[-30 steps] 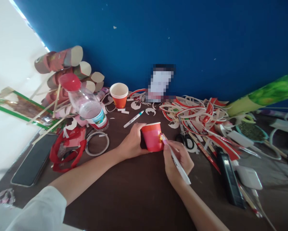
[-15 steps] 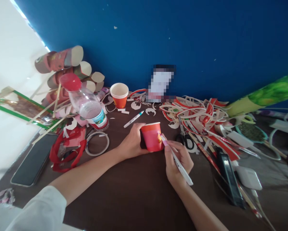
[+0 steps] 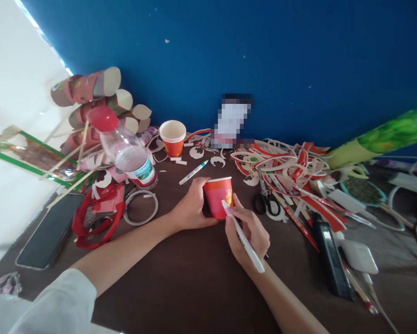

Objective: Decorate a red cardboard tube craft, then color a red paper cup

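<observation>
A red paper cup [image 3: 217, 197] with an orange band at the rim and yellow print stands upright, much of its side coloured pink. My left hand [image 3: 194, 204] grips it from the left, thumb and fingers around its side. In my right hand [image 3: 248, 232] is a white marker [image 3: 246, 243], its pink-collared tip against the front of the cup. Behind the cup a second marker [image 3: 193, 172] with a teal tip lies on the dark table. Farther back stands a stack of paper cups [image 3: 173, 147].
On the left are a plastic bottle [image 3: 125, 150], a phone [image 3: 50, 232], a red ribbon [image 3: 78, 222] and a tape roll [image 3: 155, 208]. Scissors [image 3: 266, 199] lie beside a heap of paper strips [image 3: 281, 162] at right. A stapler-like black tool [image 3: 332, 260] sits near a white case [image 3: 360, 256].
My right hand has moved left with the marker, whose tip has gone from the cup's right edge to the middle of its front. My left hand and the cup stay nearly still.
</observation>
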### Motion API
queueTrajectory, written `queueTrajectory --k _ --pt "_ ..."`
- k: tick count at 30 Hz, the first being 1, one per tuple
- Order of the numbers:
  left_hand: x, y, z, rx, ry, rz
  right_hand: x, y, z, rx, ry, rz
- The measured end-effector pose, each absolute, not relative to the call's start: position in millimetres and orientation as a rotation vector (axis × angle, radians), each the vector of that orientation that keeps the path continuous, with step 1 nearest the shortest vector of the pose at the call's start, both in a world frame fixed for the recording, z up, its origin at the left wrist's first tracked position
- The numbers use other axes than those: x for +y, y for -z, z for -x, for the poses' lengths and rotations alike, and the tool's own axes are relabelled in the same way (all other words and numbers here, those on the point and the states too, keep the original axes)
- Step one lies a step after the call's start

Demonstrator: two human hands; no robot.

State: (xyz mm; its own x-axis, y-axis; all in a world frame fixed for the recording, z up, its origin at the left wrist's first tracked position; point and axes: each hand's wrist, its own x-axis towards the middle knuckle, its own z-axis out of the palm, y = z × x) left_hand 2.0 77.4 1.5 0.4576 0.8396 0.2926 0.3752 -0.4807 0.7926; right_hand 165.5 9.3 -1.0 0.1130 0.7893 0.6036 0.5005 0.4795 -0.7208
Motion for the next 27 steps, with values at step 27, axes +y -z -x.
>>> queueTrajectory --k 27 --pt "76.1 2.4 -2.7 1.113 -0.85 -1.968 8.1 2.5 -165.2 -1.469 -0.405 1.172"
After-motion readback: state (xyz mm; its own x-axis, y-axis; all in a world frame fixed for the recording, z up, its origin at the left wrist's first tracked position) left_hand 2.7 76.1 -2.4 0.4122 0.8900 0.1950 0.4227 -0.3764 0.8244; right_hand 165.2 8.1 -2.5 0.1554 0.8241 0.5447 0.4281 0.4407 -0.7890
